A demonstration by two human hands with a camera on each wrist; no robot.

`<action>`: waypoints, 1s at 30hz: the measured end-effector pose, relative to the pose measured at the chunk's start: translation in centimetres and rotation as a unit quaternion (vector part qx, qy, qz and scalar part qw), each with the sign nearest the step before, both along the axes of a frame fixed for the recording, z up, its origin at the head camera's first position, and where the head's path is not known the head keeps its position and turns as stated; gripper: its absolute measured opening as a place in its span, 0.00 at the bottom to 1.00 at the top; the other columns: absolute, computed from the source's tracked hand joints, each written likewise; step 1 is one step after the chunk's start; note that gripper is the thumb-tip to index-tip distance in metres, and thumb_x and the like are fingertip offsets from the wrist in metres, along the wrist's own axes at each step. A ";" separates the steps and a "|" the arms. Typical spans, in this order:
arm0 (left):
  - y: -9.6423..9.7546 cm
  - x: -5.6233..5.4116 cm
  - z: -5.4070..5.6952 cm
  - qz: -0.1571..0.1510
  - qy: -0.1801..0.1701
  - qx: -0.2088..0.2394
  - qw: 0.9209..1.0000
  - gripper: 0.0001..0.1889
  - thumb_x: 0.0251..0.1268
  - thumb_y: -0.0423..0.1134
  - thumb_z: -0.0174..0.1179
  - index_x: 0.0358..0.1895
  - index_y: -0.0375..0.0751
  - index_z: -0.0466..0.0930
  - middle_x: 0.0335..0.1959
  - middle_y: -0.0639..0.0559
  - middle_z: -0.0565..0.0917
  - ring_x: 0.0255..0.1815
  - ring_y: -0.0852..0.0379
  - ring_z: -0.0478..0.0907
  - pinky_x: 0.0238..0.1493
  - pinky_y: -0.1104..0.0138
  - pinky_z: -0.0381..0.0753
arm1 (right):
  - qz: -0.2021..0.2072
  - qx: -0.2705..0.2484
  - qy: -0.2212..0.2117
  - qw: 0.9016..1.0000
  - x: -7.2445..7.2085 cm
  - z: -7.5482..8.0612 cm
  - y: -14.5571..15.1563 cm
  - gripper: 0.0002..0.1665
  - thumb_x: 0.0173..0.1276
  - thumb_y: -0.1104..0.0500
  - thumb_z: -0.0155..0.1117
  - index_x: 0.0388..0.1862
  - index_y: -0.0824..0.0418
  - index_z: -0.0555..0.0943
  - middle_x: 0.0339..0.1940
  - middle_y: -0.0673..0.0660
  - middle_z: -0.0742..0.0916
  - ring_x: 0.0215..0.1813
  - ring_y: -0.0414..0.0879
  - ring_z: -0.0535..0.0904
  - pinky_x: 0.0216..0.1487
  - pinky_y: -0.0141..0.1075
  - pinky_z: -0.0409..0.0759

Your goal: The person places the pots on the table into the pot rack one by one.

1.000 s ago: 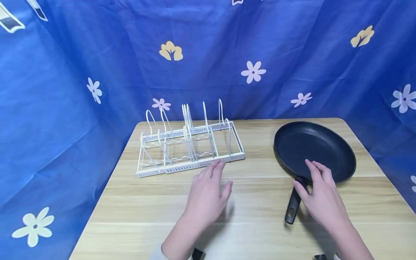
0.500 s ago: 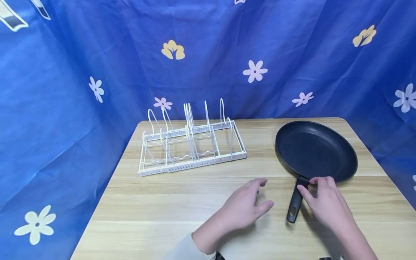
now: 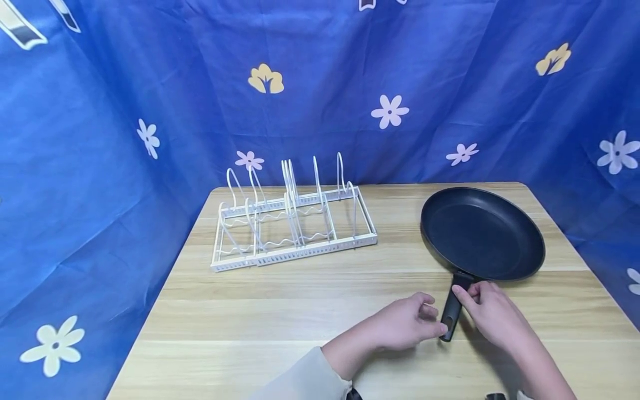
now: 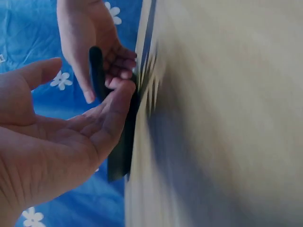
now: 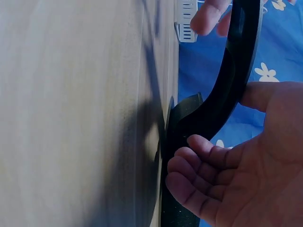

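Observation:
A black frying pan (image 3: 482, 233) lies on the table at the right in the head view, its handle (image 3: 451, 314) pointing toward me. My right hand (image 3: 497, 319) holds that handle near the pan body, thumb on one side and curled fingers on the other. In the right wrist view the thumb presses the curved handle (image 5: 227, 71), with the fingers below, close to the pan's side. My left hand (image 3: 400, 325) is at the handle's free end, thumb and fingers spread apart. The left wrist view shows its relaxed fingers (image 4: 113, 113) beside the pan.
A white wire rack (image 3: 295, 255) with upright loops stands on the back left of the wooden table (image 3: 240, 333). Blue flowered cloth (image 3: 325, 83) hangs behind the table and along both sides.
My left hand has moved right and toward me, from near the rack to the handle's end. My right hand has come down from over the pan and taken hold of the handle.

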State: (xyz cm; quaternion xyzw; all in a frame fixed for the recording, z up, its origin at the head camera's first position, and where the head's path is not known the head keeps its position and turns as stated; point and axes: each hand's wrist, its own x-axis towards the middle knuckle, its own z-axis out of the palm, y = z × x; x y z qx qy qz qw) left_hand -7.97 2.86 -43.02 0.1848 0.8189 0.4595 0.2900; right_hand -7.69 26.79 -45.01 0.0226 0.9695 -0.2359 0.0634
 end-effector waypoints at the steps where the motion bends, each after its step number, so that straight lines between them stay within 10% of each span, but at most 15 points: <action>1: 0.3 0.0 -0.1 0.002 -0.018 0.012 1.000 0.34 0.75 0.50 0.70 0.77 0.41 0.71 0.64 0.57 0.90 0.56 0.67 0.88 0.57 0.73 0.85 | 0.003 -0.004 -0.006 1.000 -0.1 0.0 0.0 0.36 0.87 0.34 0.48 0.48 0.67 0.78 0.42 0.61 0.83 0.44 0.51 0.80 0.43 0.42 0.76; 10: 2.1 0.0 -1.8 -0.005 -0.111 0.124 0.986 0.14 0.75 0.33 0.68 0.59 0.39 0.79 0.45 0.47 0.94 0.37 0.64 0.87 0.39 0.72 0.88 | 0.007 -0.043 -0.048 0.998 -0.3 0.1 0.1 0.33 0.89 0.35 0.45 0.47 0.65 0.77 0.35 0.55 0.79 0.39 0.47 0.75 0.38 0.37 0.70; 20: 2.9 -1.6 -3.4 0.002 -0.318 0.277 0.907 0.17 0.78 0.20 0.56 0.65 0.29 0.77 0.72 0.25 0.78 0.75 0.29 0.77 0.73 0.53 0.84 | -0.033 -0.118 -0.107 0.987 -1.0 0.0 0.1 0.36 0.86 0.31 0.46 0.41 0.63 0.77 0.27 0.51 0.79 0.34 0.46 0.76 0.36 0.35 0.71; 30: 3.1 -2.6 -3.4 -0.032 -0.350 0.282 0.893 0.24 0.77 0.17 0.52 0.72 0.30 0.74 0.78 0.28 0.74 0.80 0.29 0.71 0.73 0.57 0.84 | -0.042 -0.137 -0.120 0.982 -1.8 -0.4 0.1 0.38 0.81 0.29 0.55 0.44 0.66 0.77 0.30 0.53 0.79 0.36 0.47 0.76 0.37 0.36 0.71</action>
